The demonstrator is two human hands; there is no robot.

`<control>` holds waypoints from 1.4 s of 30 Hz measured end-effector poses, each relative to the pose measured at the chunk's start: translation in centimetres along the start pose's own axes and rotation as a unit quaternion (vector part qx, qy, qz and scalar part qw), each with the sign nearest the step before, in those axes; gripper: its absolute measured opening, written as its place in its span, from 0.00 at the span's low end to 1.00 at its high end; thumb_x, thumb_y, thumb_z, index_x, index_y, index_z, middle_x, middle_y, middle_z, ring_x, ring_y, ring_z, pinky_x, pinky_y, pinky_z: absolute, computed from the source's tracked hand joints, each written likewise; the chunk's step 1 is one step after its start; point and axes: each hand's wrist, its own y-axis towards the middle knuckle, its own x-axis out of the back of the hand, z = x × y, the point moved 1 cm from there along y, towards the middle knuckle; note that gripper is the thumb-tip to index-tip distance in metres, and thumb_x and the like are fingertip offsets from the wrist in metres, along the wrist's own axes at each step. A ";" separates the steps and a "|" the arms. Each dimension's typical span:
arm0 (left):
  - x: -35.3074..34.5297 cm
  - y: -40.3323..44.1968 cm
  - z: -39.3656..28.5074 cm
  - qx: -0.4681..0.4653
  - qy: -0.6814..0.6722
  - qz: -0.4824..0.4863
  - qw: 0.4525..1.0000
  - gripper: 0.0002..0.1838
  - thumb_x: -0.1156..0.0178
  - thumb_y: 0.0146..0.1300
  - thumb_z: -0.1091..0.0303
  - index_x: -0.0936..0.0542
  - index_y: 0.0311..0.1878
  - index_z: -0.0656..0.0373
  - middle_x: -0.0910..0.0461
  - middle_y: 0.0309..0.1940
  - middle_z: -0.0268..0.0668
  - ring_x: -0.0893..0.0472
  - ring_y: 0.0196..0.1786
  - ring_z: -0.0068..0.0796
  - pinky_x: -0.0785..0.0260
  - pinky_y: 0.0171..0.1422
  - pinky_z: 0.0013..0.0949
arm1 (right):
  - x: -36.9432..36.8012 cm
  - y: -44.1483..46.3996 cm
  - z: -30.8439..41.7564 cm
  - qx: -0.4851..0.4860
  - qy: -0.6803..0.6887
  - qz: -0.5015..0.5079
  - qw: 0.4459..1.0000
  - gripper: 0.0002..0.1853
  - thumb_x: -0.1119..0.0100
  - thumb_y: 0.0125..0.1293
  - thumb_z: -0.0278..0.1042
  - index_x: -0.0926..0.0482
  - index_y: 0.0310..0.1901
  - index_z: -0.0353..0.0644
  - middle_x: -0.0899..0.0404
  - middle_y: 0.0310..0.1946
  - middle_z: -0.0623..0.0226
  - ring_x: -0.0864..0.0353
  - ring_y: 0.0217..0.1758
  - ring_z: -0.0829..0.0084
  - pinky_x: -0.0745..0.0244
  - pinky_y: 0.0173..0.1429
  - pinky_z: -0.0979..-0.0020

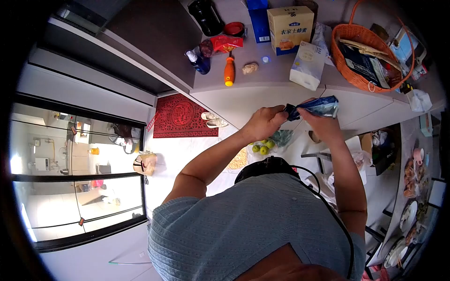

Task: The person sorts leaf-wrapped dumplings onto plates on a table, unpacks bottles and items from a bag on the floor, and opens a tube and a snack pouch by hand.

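Both of my hands are raised in front of the cabinet below the counter, closed on a blue and clear crinkled plastic packet. My left hand pinches the packet's dark, gathered end between thumb and fingers. Close beside it, my right hand grips the middle, and the wider, shiny part sticks out to the right. What the packet contains cannot be made out. Just above on the counter stand a white box and an orange-handled screwdriver.
The counter also bears a honey box, an orange wicker basket, a blue spray bottle and a red packet. Green fruit lies low behind my arms. A red mat with shoes is at left.
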 end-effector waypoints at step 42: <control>-0.3 -0.4 -0.6 0.009 -0.034 0.089 0.995 0.19 0.42 0.66 0.63 0.28 0.58 0.58 0.22 0.28 0.37 0.24 0.23 0.24 0.29 0.32 0.30 | -0.3 -0.1 -2.4 0.255 -0.069 -0.024 0.964 0.10 0.32 0.50 0.23 0.25 0.30 0.38 0.27 0.31 0.64 0.24 0.34 0.67 0.28 0.42 0.70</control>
